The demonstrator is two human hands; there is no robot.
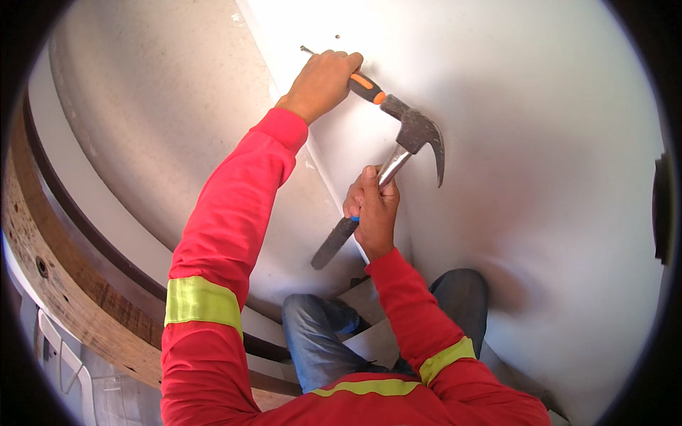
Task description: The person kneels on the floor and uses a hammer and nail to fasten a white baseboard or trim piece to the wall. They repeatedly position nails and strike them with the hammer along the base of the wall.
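My left hand [329, 80] is closed around a screwdriver with a black and orange handle [365, 87]. Its metal tip points up and left and shows beyond the fingers, near the white surface [367, 32]. With my right hand [375, 207] I grip a claw hammer [419, 131] by its metal shaft, above the dark grip. The hammer's striking face meets or lies very close to the end of the screwdriver handle; contact cannot be told for sure. The claw curves down to the right. A small dark hole [337, 37] shows above my left hand.
A beige curved panel [160, 106] lies on the left, meeting the white surface along a straight edge. Further left runs a wooden beam [80, 298] beside a dark strip. A grey plastic container [64, 351] stands at lower left. A dark object [662, 207] is at the right rim.
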